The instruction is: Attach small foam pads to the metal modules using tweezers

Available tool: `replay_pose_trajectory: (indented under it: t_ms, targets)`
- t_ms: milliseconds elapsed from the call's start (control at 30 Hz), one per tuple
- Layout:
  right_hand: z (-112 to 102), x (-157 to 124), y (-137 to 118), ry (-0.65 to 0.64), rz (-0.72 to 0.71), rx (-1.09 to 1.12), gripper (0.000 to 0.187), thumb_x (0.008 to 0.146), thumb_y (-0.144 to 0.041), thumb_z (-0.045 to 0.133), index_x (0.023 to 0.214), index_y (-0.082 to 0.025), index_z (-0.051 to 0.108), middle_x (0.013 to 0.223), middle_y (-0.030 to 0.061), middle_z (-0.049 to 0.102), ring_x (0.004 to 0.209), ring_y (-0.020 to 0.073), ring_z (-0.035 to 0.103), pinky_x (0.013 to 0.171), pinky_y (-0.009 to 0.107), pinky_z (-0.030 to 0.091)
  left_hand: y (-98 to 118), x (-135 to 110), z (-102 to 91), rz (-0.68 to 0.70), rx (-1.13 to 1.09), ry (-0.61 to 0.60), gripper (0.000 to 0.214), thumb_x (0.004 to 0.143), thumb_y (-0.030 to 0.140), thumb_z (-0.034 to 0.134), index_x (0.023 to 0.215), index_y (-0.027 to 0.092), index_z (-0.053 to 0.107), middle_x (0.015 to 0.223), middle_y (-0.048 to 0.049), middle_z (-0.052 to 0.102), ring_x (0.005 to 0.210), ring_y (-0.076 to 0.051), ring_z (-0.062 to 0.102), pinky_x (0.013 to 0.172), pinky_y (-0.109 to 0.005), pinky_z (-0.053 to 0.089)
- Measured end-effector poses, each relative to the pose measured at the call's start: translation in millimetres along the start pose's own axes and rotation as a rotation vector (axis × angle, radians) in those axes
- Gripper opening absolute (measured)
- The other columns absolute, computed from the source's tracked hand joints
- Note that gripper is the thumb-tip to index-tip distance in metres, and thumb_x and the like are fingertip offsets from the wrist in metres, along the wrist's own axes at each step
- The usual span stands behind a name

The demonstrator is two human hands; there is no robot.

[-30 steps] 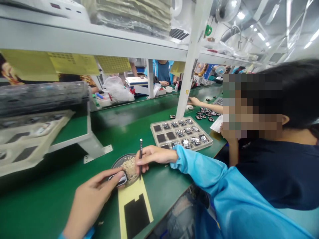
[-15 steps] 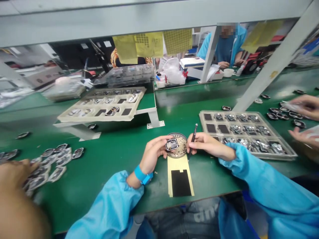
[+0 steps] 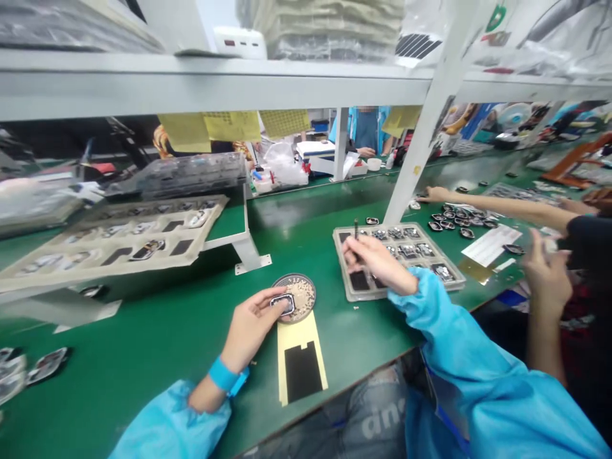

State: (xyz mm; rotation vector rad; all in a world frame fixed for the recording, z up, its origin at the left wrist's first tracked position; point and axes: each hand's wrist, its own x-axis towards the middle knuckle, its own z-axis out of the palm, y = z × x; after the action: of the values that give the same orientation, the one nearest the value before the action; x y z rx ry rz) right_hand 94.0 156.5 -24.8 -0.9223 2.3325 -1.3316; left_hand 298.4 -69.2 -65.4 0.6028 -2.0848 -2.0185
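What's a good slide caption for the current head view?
Left hand holds a black-rimmed part at a round dish; right hand grips a pen-like tool over a compartmented tray.

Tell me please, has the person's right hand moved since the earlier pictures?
Yes. The right hand has left its place beside the round dish and moved rightward, over the left part of the compartment tray.

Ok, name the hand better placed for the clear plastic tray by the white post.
Right hand, probably: at that tray, gripping a slim black tool; left hand farther off, holding a black-rimmed part.
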Motion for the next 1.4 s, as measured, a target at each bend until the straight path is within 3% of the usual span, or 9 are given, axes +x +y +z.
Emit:
replay_pose_trajectory:
  t_ms: [100,200,367,567,867,1033,1200,1300,1400]
  targets:
    - [-54,-4,27,0.276,0.102,-0.271,0.041,0.096,-0.048,0.054,0.111,-0.012,0.069,0.104,0.0157,0.071,0.097,0.0240,0.067,0.088,0.037,0.051,1,1,0.1,0.000,0.051,0.016,0.056,0.077,0.051,0.084,0.113,0.010,0.075,0.098,-0.0147,0.077,0.064,-0.014,0.066,0.047,-0.019,0.042]
    - [-85,-13,55,0.337,0.218,-0.480,0.031,0.084,-0.038,0.070,0.098,-0.011,0.075,0.092,0.0178,0.072,0.095,0.0312,0.067,0.088,0.040,0.048,4,2,0.0,-0.010,0.040,0.042,0.056,0.073,0.053,0.085,0.107,0.009,0.076,0.093,-0.0143,0.076,0.065,-0.015,0.067,0.049,-0.019,0.046]
    - [-92,-16,75,0.292,0.232,-0.597,0.029,0.079,-0.039,0.073,0.098,-0.017,0.077,0.091,0.0115,0.074,0.085,0.0261,0.067,0.078,0.032,0.046,3,2,-3.1,-0.018,0.006,0.040,0.057,0.071,0.055,0.087,0.103,0.010,0.076,0.089,-0.0125,0.076,0.063,-0.016,0.068,0.050,-0.020,0.048]
    - [-94,-7,48,0.266,0.094,-0.471,0.026,0.085,-0.037,0.068,0.103,-0.019,0.076,0.096,0.0054,0.075,0.087,0.0207,0.067,0.078,0.030,0.048,-2,1,-5.1,-0.041,-0.053,0.015,0.055,0.073,0.054,0.086,0.104,0.011,0.075,0.082,-0.0101,0.073,0.060,-0.015,0.067,0.045,-0.016,0.039]
    - [9,20,-38,-0.028,-0.209,0.070,0.030,0.082,-0.047,0.077,0.086,-0.018,0.077,0.086,0.0033,0.075,0.080,0.0146,0.066,0.078,0.028,0.051,11,30,20.8,0.019,-0.248,0.174,0.059,0.074,0.058,0.082,0.106,0.009,0.075,0.080,-0.0094,0.070,0.056,-0.014,0.065,0.042,-0.015,0.032]
    - [65,9,-39,-0.125,-0.140,0.321,0.031,0.080,-0.046,0.080,0.086,-0.016,0.074,0.085,0.0038,0.074,0.078,0.0134,0.067,0.076,0.026,0.051,0,21,11.5,0.062,-0.387,0.100,0.054,0.085,0.054,0.072,0.116,0.010,0.072,0.097,-0.0133,0.073,0.069,-0.017,0.069,0.050,-0.019,0.042]
    - [81,-6,-29,-0.286,0.059,0.581,0.038,0.078,-0.049,0.082,0.087,-0.015,0.068,0.077,0.0034,0.072,0.074,0.0133,0.067,0.075,0.026,0.054,-4,9,10.5,0.123,-0.344,0.055,0.041,0.085,0.036,0.071,0.118,0.011,0.072,0.106,-0.0120,0.074,0.081,-0.015,0.067,0.066,-0.021,0.051]
    - [82,-10,-33,-0.307,0.113,0.617,0.038,0.081,-0.050,0.080,0.089,-0.015,0.068,0.071,0.0016,0.070,0.065,0.0105,0.063,0.070,0.025,0.052,-3,6,16.2,0.161,-0.297,-0.001,0.052,0.077,0.022,0.073,0.128,0.013,0.066,0.126,-0.0128,0.070,0.106,-0.021,0.068,0.085,-0.026,0.054]
    - [83,-12,-34,-0.331,0.127,0.583,0.038,0.084,-0.052,0.076,0.083,-0.014,0.069,0.072,0.0026,0.070,0.062,0.0090,0.060,0.070,0.024,0.052,-3,3,21.0,0.176,-0.140,0.002,0.066,0.075,0.018,0.074,0.139,0.014,0.059,0.125,-0.0121,0.070,0.097,-0.018,0.067,0.082,-0.026,0.052]
